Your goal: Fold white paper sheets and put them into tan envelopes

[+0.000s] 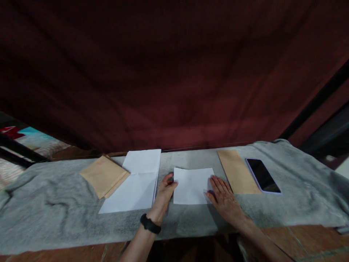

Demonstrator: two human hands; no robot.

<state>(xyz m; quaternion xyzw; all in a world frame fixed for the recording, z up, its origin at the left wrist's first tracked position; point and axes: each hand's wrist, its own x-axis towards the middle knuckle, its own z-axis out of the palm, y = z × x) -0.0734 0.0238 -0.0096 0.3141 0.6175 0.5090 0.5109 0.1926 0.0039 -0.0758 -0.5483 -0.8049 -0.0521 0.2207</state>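
A white sheet of paper (193, 189), seemingly folded, lies flat on the grey cloth in front of me. At its left edge, my left hand (165, 189) has its fingers curled and its thumb over the paper's border, gripping it. My right hand (224, 198) rests flat across the right edge, fingers stretched out and touching the paper. More white paper (136, 193) with a crease across it lies to the left of my left hand. Beyond my right hand is a brown envelope-like piece of paper (238, 173).
Folded brown papers (105, 176) partly overlap the white stack at left. A phone (263, 176) in a pale purple case lies at right, against the brown piece. Grey cloth (49, 207) covers the long narrow surface. A dark red curtain (174, 80) hangs behind it.
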